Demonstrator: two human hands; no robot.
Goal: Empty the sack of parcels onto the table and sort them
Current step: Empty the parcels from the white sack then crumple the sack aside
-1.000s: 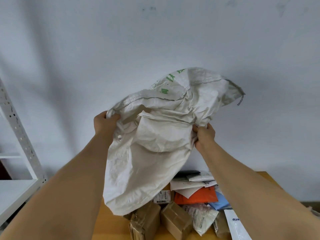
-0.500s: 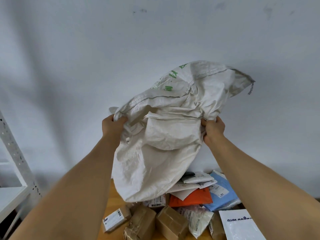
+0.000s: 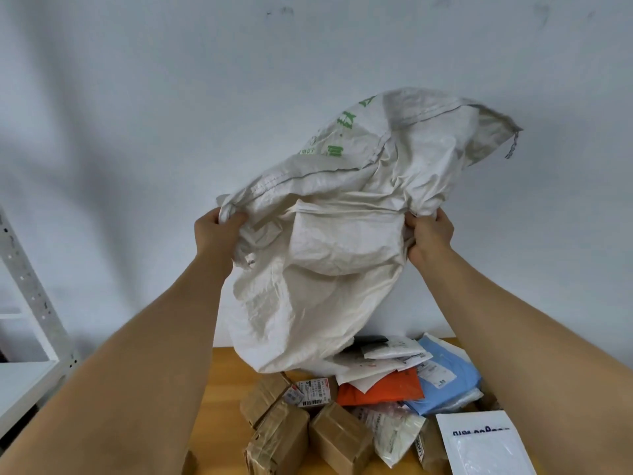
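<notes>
A crumpled white woven sack (image 3: 329, 255) with green print hangs upside down in the air above the wooden table (image 3: 226, 375). My left hand (image 3: 214, 234) grips its left side and my right hand (image 3: 428, 236) grips its right side. The sack's open end dangles just over a heap of parcels. The heap holds brown taped boxes (image 3: 281, 440), an orange mailer (image 3: 383, 389), a blue mailer (image 3: 448, 378), white mailers (image 3: 390, 354) and a white bag with dark lettering (image 3: 479, 440).
A white metal shelf rack (image 3: 24, 303) stands at the left, next to the table. A plain light wall (image 3: 171, 97) rises right behind the table.
Both hands have lifted the sack higher and a little to the right. Its lower end has risen off the heap, and more parcels show beneath it.
</notes>
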